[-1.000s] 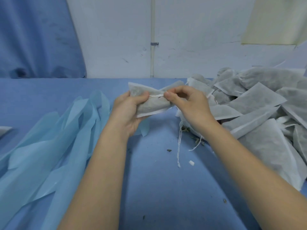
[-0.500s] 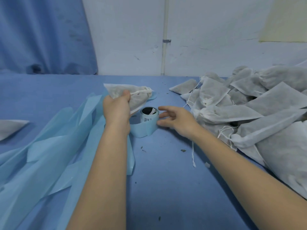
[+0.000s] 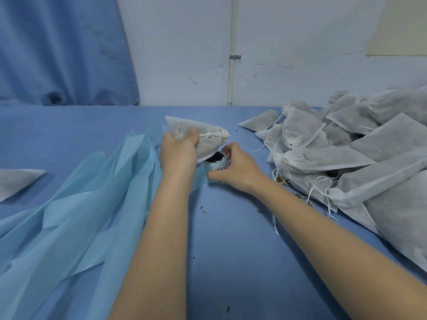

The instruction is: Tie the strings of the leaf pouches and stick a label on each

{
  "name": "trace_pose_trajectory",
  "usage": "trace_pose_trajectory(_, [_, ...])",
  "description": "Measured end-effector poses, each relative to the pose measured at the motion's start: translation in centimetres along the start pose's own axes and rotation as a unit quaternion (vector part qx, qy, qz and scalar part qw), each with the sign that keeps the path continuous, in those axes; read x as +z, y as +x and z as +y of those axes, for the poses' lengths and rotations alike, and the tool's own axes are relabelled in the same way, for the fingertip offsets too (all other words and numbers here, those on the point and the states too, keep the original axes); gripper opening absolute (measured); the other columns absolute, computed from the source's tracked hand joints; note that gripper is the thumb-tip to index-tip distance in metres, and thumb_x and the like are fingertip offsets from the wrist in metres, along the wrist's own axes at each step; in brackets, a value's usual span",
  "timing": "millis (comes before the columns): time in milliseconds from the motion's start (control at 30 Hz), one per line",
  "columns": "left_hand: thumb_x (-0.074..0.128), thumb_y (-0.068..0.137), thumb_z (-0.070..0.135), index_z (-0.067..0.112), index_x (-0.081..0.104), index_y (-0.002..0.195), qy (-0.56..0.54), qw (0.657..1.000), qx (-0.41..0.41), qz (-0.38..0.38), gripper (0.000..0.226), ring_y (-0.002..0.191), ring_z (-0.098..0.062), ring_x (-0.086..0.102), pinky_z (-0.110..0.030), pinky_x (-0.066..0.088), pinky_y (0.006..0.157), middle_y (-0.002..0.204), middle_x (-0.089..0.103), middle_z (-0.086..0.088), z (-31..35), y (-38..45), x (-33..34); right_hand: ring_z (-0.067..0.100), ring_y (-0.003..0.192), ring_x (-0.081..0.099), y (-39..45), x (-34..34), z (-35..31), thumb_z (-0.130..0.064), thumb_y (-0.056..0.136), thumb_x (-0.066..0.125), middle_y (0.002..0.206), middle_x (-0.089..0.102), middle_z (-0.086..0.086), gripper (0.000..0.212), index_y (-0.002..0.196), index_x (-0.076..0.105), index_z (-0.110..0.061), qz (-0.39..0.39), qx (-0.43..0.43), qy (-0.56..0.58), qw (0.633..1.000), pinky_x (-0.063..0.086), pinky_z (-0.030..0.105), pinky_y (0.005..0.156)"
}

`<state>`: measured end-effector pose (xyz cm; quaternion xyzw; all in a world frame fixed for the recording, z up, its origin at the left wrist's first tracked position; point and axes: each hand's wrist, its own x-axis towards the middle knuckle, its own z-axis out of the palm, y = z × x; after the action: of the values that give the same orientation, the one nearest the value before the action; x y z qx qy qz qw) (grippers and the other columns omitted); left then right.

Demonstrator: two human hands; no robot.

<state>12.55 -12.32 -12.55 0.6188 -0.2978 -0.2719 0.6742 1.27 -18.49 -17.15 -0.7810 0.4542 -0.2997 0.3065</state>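
Nearest me, loose light-blue backing strips (image 3: 76,218) trail across the blue surface (image 3: 231,262) on the left. Beyond them my right hand (image 3: 235,168) curls its grip round the label roll (image 3: 216,163), which sits on the surface. My left hand (image 3: 179,151) grasps a tied leaf pouch (image 3: 208,140) just above the roll. Farther right lies the pile of pouches (image 3: 346,158).

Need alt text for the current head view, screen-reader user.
A person's left hand holds a tied white leaf pouch above a blue table while the right hand grips a roll of labels beneath it. More pouches are piled at right; pale blue backing strips trail left.
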Motion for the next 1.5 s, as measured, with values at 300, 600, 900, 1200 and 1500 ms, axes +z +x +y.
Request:
trace_pose_trajectory(300, [0.054, 0.093, 0.028, 0.007, 0.050, 0.116, 0.105, 0.994, 0.038, 0.018, 0.031, 0.111, -0.027, 0.054, -0.034, 0.041, 0.093, 0.112, 0.057, -0.006, -1.2, -0.4, 1.0, 0.000, 0.077, 0.055, -2.3, -0.1, 0.0, -0.034, 0.066, 0.087, 0.097, 0.057, -0.011, 0.067, 0.118, 0.049, -0.017, 0.037, 0.020, 0.055, 0.998, 0.038, -0.001, 0.061])
trace_pose_trajectory(600, [0.053, 0.093, 0.029, 0.007, 0.048, 0.119, 0.107, 0.994, 0.026, 0.024, 0.034, 0.112, -0.028, 0.052, -0.032, 0.039, 0.091, 0.115, 0.055, -0.006, -1.4, -0.2, 1.1, 0.018, 0.089, 0.065, -3.5, 0.1, -0.9, -0.022, 0.074, 0.081, 0.084, 0.068, 0.002, 0.028, 0.094, 0.070, -0.005, 0.121, 0.049, 0.034, 0.991, 0.043, 0.018, 0.075])
trace_pose_trajectory(900, [0.052, 0.093, 0.030, 0.009, 0.045, 0.124, 0.114, 0.993, 0.010, 0.027, 0.038, 0.115, -0.028, 0.051, -0.034, 0.040, 0.094, 0.125, 0.054, -0.008, -1.4, -0.1, 1.2, 0.034, 0.091, 0.061, -4.4, 1.0, -1.6, -0.021, 0.086, 0.069, 0.090, 0.069, 0.021, 0.027, 0.089, 0.067, 0.007, 0.172, 0.052, -0.018, 0.984, 0.042, 0.034, 0.076])
trace_pose_trajectory(1200, [0.052, 0.093, 0.030, 0.008, 0.046, 0.122, 0.109, 0.994, 0.007, 0.025, 0.037, 0.113, -0.028, 0.052, -0.031, 0.039, 0.088, 0.124, 0.055, -0.008, -1.4, -0.2, 1.3, 0.025, 0.085, 0.058, -4.9, 0.9, -1.8, -0.030, 0.092, 0.063, 0.085, 0.067, 0.006, 0.021, 0.088, 0.061, -0.009, 0.147, 0.033, -0.095, 0.984, 0.038, 0.030, 0.068])
trace_pose_trajectory(1500, [0.052, 0.093, 0.031, 0.009, 0.046, 0.119, 0.104, 0.994, 0.016, 0.026, 0.035, 0.104, -0.024, 0.051, -0.029, 0.037, 0.082, 0.111, 0.052, -0.004, -1.5, -0.4, 1.3, 0.011, 0.070, 0.054, -6.1, 0.9, -2.8, -0.034, 0.083, 0.071, 0.071, 0.061, -0.004, 0.014, 0.080, 0.067, -0.021, 0.069, -0.027, -0.108, 0.991, 0.032, 0.020, 0.058])
